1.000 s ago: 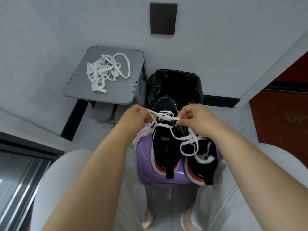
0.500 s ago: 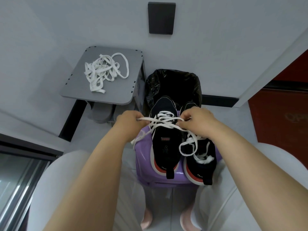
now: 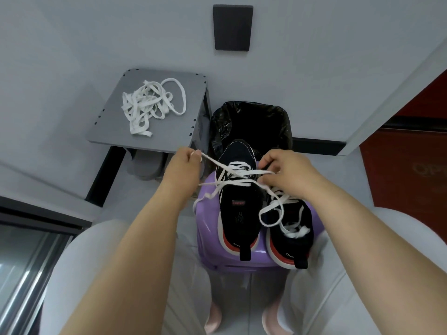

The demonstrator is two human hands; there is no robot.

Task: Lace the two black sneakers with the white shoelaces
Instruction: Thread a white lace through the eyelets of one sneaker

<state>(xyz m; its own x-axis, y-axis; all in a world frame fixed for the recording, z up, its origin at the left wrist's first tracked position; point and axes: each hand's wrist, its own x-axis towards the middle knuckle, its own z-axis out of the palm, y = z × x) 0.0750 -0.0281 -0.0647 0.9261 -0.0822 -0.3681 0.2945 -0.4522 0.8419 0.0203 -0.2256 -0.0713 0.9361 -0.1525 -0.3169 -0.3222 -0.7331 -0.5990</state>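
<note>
1. Two black sneakers with white-and-red soles stand side by side on a glossy purple plastic stool [image 3: 208,213], toes pointing away from the person. They are the left sneaker [image 3: 239,201] and the right sneaker [image 3: 290,240].
2. The stool sits between the person's knees, which are in pale trousers [image 3: 79,262].
3. The left hand [image 3: 186,163] is raised to the left of the shoes. Its thumb and fingers pinch one end of a flat white shoelace [image 3: 217,165], which runs down to the left sneaker's front eyelets.
4. The right hand [image 3: 287,170] hovers over the toe of the right sneaker with its fingers curled, pinching the other strand. It hides that shoe's front.
5. Slack lace lies in loops across the right sneaker's opening, and a tail hangs over the stool's left edge.
6. A black bin with a crinkled black plastic liner [image 3: 251,122] stands just behind the stool, and the left sneaker's toe overlaps its rim in this view.
7. A grey square side table [image 3: 169,126] stands left of the bin. It carries a tangled heap of loose white laces [image 3: 147,105], well apart from both hands.
8. A dark rectangular wall panel [image 3: 232,27] hangs above, a red surface [image 3: 406,165] stands at the right, and metal-framed glass [image 3: 24,262] fills the lower left.
</note>
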